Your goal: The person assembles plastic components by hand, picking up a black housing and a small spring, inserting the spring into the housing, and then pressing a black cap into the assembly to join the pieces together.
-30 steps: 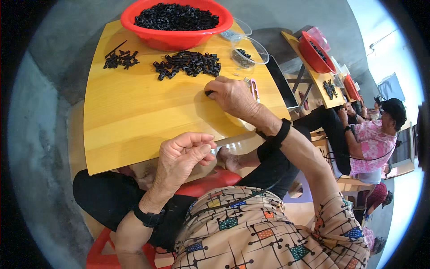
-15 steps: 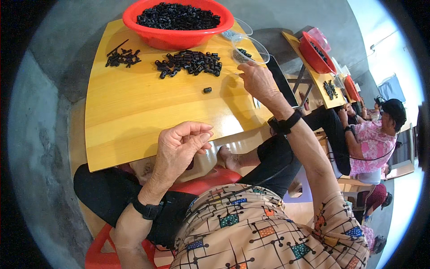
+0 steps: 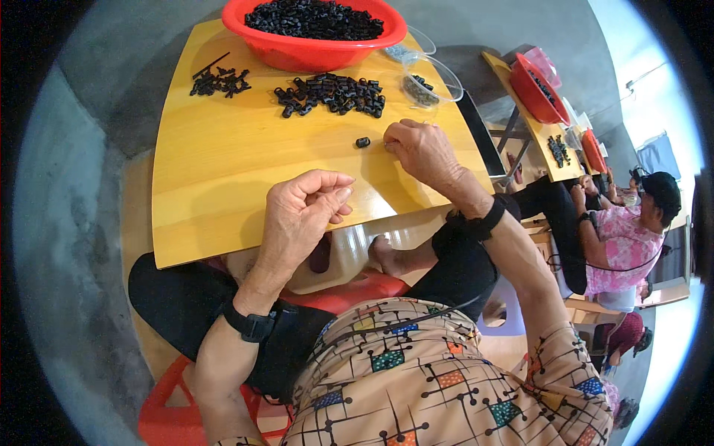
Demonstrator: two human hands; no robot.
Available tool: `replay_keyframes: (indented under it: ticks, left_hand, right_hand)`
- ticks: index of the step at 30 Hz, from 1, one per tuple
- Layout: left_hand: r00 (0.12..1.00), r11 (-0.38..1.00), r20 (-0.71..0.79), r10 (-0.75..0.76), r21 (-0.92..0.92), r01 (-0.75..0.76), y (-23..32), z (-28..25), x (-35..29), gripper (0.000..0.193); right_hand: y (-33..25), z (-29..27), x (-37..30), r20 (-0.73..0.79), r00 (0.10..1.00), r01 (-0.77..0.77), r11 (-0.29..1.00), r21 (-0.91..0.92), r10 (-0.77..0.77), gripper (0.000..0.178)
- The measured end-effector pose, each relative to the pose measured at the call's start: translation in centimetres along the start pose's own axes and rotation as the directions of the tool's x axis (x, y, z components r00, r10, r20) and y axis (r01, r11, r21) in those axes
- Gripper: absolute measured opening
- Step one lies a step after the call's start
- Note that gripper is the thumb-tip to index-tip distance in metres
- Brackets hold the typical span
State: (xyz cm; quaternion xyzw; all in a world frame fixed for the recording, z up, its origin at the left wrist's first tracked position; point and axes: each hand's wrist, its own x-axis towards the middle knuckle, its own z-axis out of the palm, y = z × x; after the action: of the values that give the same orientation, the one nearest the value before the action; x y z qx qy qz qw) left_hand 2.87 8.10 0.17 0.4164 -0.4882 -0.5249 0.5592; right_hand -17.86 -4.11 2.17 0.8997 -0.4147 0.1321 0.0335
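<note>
Over the table's near part, my left hand (image 3: 305, 209) has its thumb and forefinger pinched together; anything between them is too small to make out. My right hand (image 3: 422, 151) is also in a pinch, low over the yellow table (image 3: 223, 186), and its fingertips hide what they may hold. Just left of those fingertips lies a single short black cylindrical part (image 3: 362, 142). Beyond it is a heap of similar black parts (image 3: 331, 95). A clear plastic bowl (image 3: 445, 95) with some dark parts sits past my right hand.
A large red basin (image 3: 320, 44) full of black pieces stands at the far edge. To the left is a small pile of thin black pieces (image 3: 221, 82). A black tray (image 3: 478, 134) flanks the table's right side. Farther right, a person in pink (image 3: 621, 238) sits by another table (image 3: 532, 137).
My right hand has come from beside the clear bowl back toward the single black part. My left hand is slightly higher in view, still pinched. The view has shifted a little.
</note>
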Motion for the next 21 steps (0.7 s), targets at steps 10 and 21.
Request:
replay_keyframes:
  ticks: [10,21]
  left_hand:
    - [0.997,0.989,-0.012,-0.08,0.128,0.08,0.4,0.6,2.2,0.018]
    - [0.935,0.544,0.028,0.354,0.807,-0.23,-2.0,2.9,6.8,0.027]
  right_hand:
    - [-1.8,1.2,-2.2,-0.166,0.978,-0.061,0.935,0.349,0.126,0.006]
    - [-2.7,2.2,-3.3,-0.283,0.932,-0.106,0.916,0.388,0.228,0.006]
